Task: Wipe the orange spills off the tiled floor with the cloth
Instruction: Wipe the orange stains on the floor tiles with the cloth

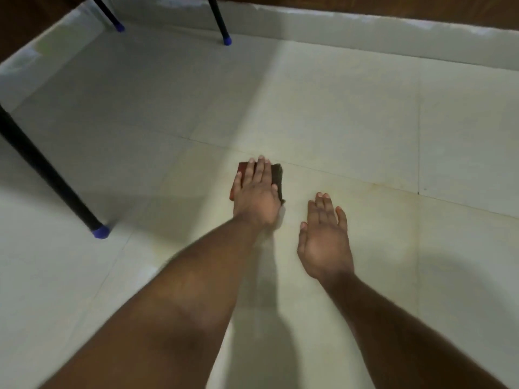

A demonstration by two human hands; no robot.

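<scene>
My left hand (257, 192) lies flat with straight fingers on a dark reddish-brown folded cloth (276, 175), pressing it onto the pale tiled floor (351, 122). The cloth shows at the hand's left and right edges; most of it is hidden under the palm. My right hand (324, 237) hovers or rests flat beside it to the right, fingers straight and together, holding nothing. A faint orange-yellow smear (376, 189) runs along the tile joint to the right of the cloth. Another faint tint lies near my right hand.
Three black table legs with blue caps stand on the floor: one near left (99, 231), two at the back (120, 28) (227, 40). A pale skirting strip (365, 32) lines the brown wall at the back and left.
</scene>
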